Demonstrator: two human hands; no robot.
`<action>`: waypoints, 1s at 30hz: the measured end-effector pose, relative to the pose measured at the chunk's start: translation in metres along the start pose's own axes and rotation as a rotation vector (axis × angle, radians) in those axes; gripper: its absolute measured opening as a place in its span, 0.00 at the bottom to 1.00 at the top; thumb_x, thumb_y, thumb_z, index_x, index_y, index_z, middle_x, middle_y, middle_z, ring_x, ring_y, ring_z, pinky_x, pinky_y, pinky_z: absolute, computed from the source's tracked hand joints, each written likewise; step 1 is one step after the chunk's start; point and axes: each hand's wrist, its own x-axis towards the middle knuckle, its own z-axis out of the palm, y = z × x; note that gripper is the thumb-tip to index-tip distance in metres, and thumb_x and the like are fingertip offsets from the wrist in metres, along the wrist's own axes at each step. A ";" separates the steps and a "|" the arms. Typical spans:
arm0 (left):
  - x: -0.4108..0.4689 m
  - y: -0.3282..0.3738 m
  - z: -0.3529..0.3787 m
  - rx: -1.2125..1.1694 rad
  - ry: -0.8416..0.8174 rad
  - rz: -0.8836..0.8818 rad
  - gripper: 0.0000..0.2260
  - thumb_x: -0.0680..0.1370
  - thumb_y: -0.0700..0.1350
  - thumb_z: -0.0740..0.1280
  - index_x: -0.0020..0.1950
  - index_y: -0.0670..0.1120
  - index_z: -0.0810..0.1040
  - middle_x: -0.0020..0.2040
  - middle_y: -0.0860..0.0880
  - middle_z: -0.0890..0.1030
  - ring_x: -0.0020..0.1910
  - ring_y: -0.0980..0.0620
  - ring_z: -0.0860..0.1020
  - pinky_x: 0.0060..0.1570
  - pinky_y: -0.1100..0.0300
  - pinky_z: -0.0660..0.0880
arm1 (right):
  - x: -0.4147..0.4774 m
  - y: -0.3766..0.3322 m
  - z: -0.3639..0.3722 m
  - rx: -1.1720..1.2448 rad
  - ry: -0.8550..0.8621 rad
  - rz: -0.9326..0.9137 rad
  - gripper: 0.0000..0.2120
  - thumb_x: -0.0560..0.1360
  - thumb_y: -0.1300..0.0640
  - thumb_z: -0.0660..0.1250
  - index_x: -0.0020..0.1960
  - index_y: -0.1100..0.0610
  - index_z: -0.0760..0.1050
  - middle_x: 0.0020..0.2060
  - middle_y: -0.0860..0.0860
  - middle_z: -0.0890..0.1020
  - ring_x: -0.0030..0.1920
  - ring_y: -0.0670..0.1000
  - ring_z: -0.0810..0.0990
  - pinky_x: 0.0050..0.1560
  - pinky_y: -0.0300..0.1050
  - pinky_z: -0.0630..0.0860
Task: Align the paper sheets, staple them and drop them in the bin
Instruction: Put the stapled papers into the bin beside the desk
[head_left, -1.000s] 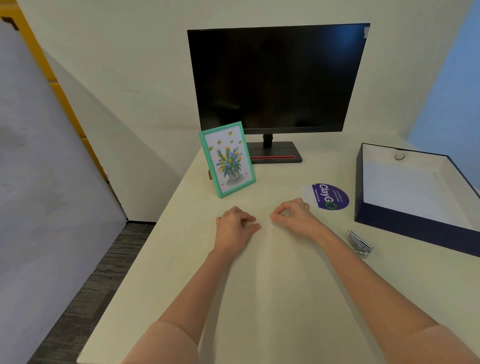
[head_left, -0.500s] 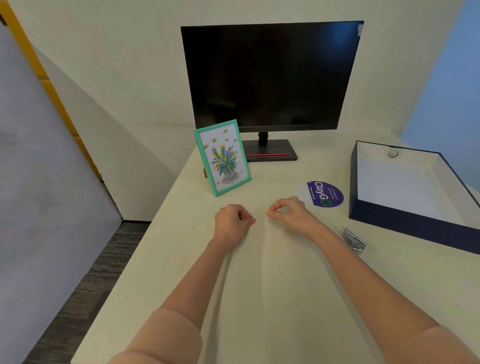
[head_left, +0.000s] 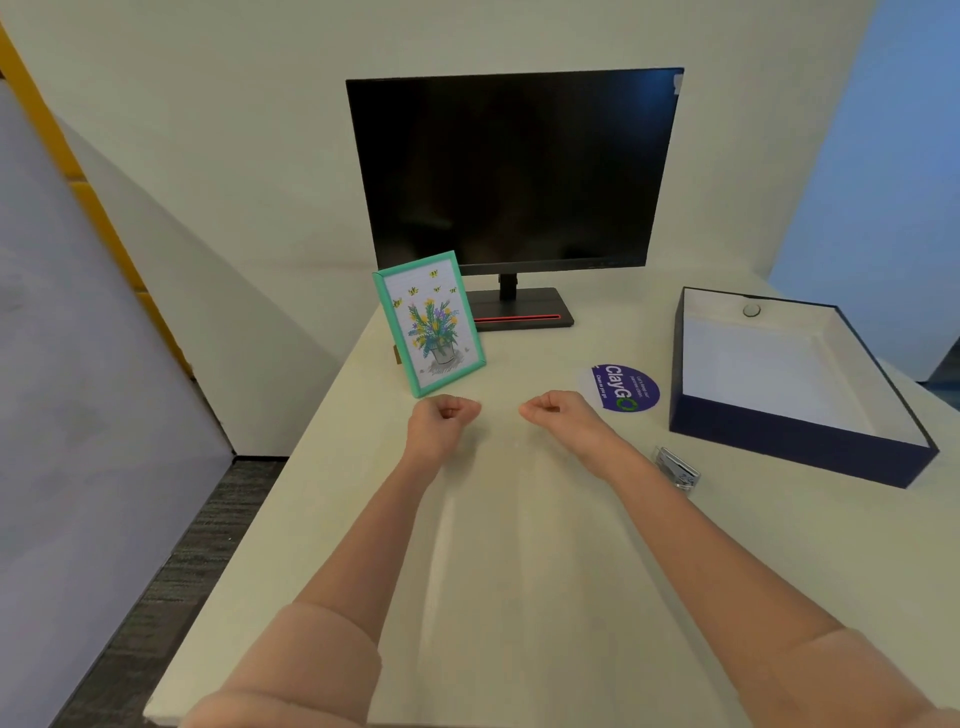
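Pale paper sheets (head_left: 519, 571) lie lengthwise between my forearms, almost the same colour as the table (head_left: 332, 467). My left hand (head_left: 441, 421) and my right hand (head_left: 558, 415) are closed into fists at the sheets' far edge, one at each corner, and seem to pinch that edge slightly off the table. A small silver stapler (head_left: 677, 466) lies just right of my right wrist. The bin, an open dark blue box (head_left: 800, 447) with a white inside, stands at the right.
A black monitor (head_left: 514, 171) stands at the back. A green-framed flower picture (head_left: 430, 323) leans just beyond my left hand. A round purple sticker (head_left: 626, 388) lies between my right hand and the box. The table's left edge drops to carpet.
Both hands have closed from loose pinches into fists and drawn a little apart along the sheets' far edge. The stapler and box have not moved.
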 end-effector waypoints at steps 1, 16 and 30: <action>-0.004 0.004 0.001 -0.061 -0.002 -0.018 0.05 0.75 0.44 0.71 0.45 0.43 0.80 0.38 0.51 0.78 0.37 0.57 0.74 0.41 0.64 0.70 | -0.003 -0.002 0.000 0.043 0.009 0.015 0.12 0.77 0.56 0.66 0.55 0.63 0.77 0.45 0.49 0.78 0.51 0.47 0.74 0.50 0.37 0.69; -0.093 0.099 0.137 -0.532 -0.391 -0.147 0.04 0.77 0.41 0.68 0.42 0.43 0.79 0.39 0.48 0.80 0.38 0.56 0.77 0.41 0.67 0.75 | -0.096 -0.011 -0.124 0.484 0.246 0.092 0.05 0.77 0.58 0.65 0.43 0.58 0.76 0.41 0.52 0.78 0.47 0.49 0.76 0.64 0.51 0.72; -0.209 0.168 0.294 -0.660 -0.745 -0.390 0.05 0.76 0.39 0.69 0.41 0.42 0.76 0.38 0.49 0.80 0.32 0.59 0.78 0.40 0.64 0.75 | -0.246 0.029 -0.280 0.691 0.714 0.089 0.05 0.76 0.58 0.68 0.44 0.59 0.75 0.41 0.52 0.76 0.46 0.51 0.76 0.58 0.51 0.75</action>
